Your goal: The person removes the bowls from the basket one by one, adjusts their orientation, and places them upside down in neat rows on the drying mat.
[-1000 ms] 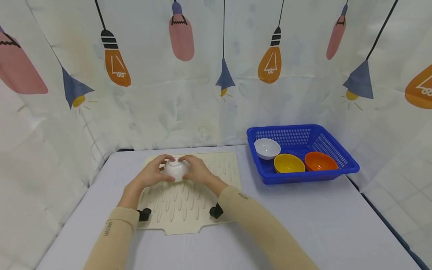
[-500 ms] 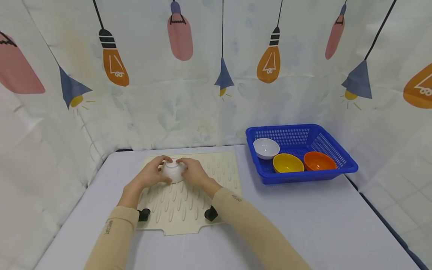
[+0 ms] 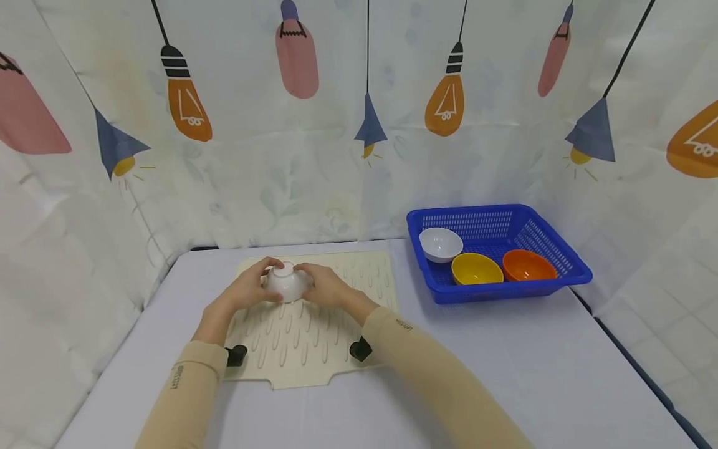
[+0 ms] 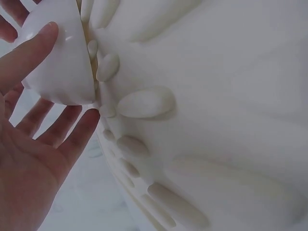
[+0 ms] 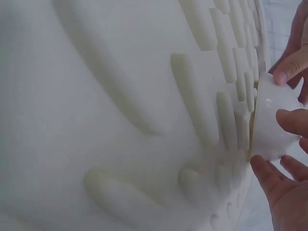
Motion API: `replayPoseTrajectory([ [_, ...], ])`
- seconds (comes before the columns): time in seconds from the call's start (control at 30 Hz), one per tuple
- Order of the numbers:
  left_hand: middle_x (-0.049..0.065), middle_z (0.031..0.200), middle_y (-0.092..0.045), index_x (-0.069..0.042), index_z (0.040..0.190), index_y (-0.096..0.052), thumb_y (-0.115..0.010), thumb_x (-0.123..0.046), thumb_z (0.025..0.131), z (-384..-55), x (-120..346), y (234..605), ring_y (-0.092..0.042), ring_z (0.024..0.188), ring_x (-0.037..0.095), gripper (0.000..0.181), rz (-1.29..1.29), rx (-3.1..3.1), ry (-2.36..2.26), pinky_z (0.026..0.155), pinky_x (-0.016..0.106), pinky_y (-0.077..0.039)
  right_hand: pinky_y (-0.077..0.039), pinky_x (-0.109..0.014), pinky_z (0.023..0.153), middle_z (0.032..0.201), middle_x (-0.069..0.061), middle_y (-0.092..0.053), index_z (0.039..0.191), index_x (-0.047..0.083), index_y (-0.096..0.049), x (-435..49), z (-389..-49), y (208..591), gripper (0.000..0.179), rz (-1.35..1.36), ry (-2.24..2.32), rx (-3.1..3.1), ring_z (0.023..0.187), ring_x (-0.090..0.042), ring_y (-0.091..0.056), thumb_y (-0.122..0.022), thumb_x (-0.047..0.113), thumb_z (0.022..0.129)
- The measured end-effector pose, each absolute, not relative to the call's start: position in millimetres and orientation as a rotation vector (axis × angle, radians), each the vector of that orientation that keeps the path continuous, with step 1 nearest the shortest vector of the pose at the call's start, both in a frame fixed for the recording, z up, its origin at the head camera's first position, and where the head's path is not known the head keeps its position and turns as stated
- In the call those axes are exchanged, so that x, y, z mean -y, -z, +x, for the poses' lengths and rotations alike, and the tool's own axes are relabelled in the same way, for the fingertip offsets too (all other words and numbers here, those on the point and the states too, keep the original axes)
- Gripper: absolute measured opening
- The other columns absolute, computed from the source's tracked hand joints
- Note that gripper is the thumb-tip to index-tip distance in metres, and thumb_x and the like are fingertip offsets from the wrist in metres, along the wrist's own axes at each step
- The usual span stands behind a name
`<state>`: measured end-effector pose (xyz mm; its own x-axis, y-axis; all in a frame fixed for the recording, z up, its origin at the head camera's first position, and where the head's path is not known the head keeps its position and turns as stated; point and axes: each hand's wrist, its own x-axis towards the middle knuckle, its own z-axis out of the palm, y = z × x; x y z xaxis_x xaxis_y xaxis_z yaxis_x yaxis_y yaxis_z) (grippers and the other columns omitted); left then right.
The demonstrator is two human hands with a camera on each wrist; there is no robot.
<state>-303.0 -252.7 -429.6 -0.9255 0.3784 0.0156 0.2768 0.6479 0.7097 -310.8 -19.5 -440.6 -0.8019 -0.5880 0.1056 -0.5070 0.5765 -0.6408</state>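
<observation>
A small white bowl (image 3: 287, 284) stands upside down on a cream mat (image 3: 314, 362) with raised oval ridges. From the left, my left hand (image 3: 247, 292) holds the bowl, thumb on its near side and fingers about the foot and far side. My right hand (image 3: 328, 287) holds its right side the same way, fingertips close to the foot. Seen from the left wrist, the bowl (image 4: 62, 57) has its rim down against the ridges, with the left thumb lying on its wall. In the right wrist view the bowl (image 5: 272, 115) sits between both hands.
To the right stands a blue plastic basket (image 3: 505, 290) holding a white bowl (image 3: 441, 245), a yellow bowl (image 3: 477, 269) and an orange bowl (image 3: 528, 266), all upright. A white cloth covers the table (image 3: 477, 362). Behind it hangs a curtain (image 3: 325, 187) printed with lamps.
The upturned bowl stays nearly in place on the mat. My right hand and forearm shifted slightly left, then back right, its thumb going out of sight and reappearing. The left hand hardly moves.
</observation>
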Motion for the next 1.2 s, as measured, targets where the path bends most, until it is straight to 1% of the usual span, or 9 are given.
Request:
replayPoseTrajectory([
  [0.1, 0.03, 0.153, -0.037, -0.007, 0.14, -0.046, -0.083, -0.011, 0.088, -301.9, 254.7, 430.1, -0.032, 0.139, 0.058, 0.064, 0.532, -2.703, -1.161, 0.099, 0.066, -0.046, -0.047, -0.029, 0.101, 0.148, -0.008, -0.055, 0.151, 0.009, -0.047, 14.8, -309.6, 438.0, 0.063, -0.935, 1.0, -2.658, 0.129, -0.02, -0.055, -0.07, 0.004, 0.093],
  [0.17, 0.03, 0.153, -0.038, -0.007, 0.141, -0.046, -0.08, -0.016, 0.091, -301.0, 255.5, 431.0, -0.031, 0.14, 0.058, 0.061, 0.525, -2.702, -1.16, 0.1, 0.066, -0.045, -0.047, -0.029, 0.101, 0.147, -0.008, -0.055, 0.152, 0.009, -0.047, 12.2, -308.9, 438.5, 0.063, -0.935, 0.974, -2.65, 0.126, -0.02, -0.056, -0.069, 0.006, 0.093],
  [0.27, 0.031, 0.153, -0.039, -0.008, 0.141, -0.046, -0.075, -0.023, 0.096, -298.6, 255.7, 431.7, -0.031, 0.141, 0.058, 0.056, 0.516, -2.721, -1.141, 0.102, 0.069, -0.041, -0.044, -0.031, 0.106, 0.149, -0.009, -0.053, 0.151, 0.009, -0.047, 9.3, -307.7, 440.9, 0.06, -0.969, 0.928, -2.644, 0.131, -0.021, -0.054, -0.07, 0.01, 0.095],
  [0.4, 0.031, 0.154, -0.037, -0.007, 0.141, -0.046, -0.071, -0.025, 0.099, -295.1, 254.8, 432.8, -0.029, 0.141, 0.058, 0.052, 0.51, -2.75, -1.138, 0.105, 0.073, -0.035, -0.041, -0.031, 0.111, 0.149, -0.01, -0.052, 0.149, 0.008, -0.049, 6.2, -305.3, 443.9, 0.056, -1.019, 0.897, -2.628, 0.135, -0.023, -0.051, -0.069, 0.014, 0.097],
  [0.57, 0.029, 0.157, -0.034, -0.003, 0.143, -0.047, -0.069, -0.023, 0.101, -293.0, 255.3, 435.2, -0.027, 0.142, 0.059, 0.052, 0.524, -2.751, -1.185, 0.108, 0.073, -0.03, -0.047, -0.03, 0.103, 0.146, -0.01, -0.054, 0.147, 0.008, -0.051, -0.4, -301.7, 444.3, 0.05, -1.024, 0.912, -2.6, 0.127, -0.024, -0.057, -0.065, 0.016, 0.1],
  [0.7, 0.03, 0.158, -0.031, -0.001, 0.145, -0.046, -0.068, -0.022, 0.101, -291.2, 255.5, 435.5, -0.025, 0.142, 0.059, 0.053, 0.528, -2.737, -1.222, 0.108, 0.073, -0.03, -0.051, -0.028, 0.096, 0.146, -0.009, -0.054, 0.146, 0.009, -0.052, -7.3, -299.8, 443.8, 0.046, -1.016, 0.942, -2.579, 0.126, -0.027, -0.058, -0.062, 0.017, 0.102],
  [0.9, 0.03, 0.156, -0.033, 0.0, 0.146, -0.047, -0.067, -0.022, 0.102, -285.7, 253.5, 434.2, -0.03, 0.142, 0.056, 0.053, 0.508, -2.771, -1.232, 0.107, 0.071, -0.034, -0.05, -0.031, 0.1, 0.145, -0.009, -0.056, 0.144, 0.007, -0.055, -17.1, -294.5, 439.0, 0.043, -1.033, 0.94, -2.571, 0.129, -0.03, -0.057, -0.062, 0.015, 0.103],
  [1.03, 0.03, 0.155, -0.036, -0.003, 0.146, -0.048, -0.066, -0.025, 0.103, -279.6, 254.1, 429.9, -0.035, 0.138, 0.056, 0.052, 0.429, -2.8, -1.21, 0.104, 0.069, -0.039, -0.048, -0.031, 0.103, 0.145, -0.008, -0.056, 0.143, 0.007, -0.055, -24.6, -288.4, 434.1, 0.042, -1.04, 0.927, -2.561, 0.131, -0.029, -0.056, -0.062, 0.016, 0.103],
  [1.2, 0.032, 0.151, -0.04, -0.003, 0.147, -0.046, -0.064, -0.028, 0.104, -273.3, 259.2, 424.0, -0.04, 0.137, 0.054, 0.053, 0.312, -2.825, -1.215, 0.103, 0.066, -0.042, -0.047, -0.033, 0.104, 0.145, -0.007, -0.056, 0.144, 0.006, -0.054, -34.2, -280.2, 424.8, 0.042, -1.07, 0.901, -2.546, 0.131, -0.03, -0.055, -0.061, 0.015, 0.103],
])
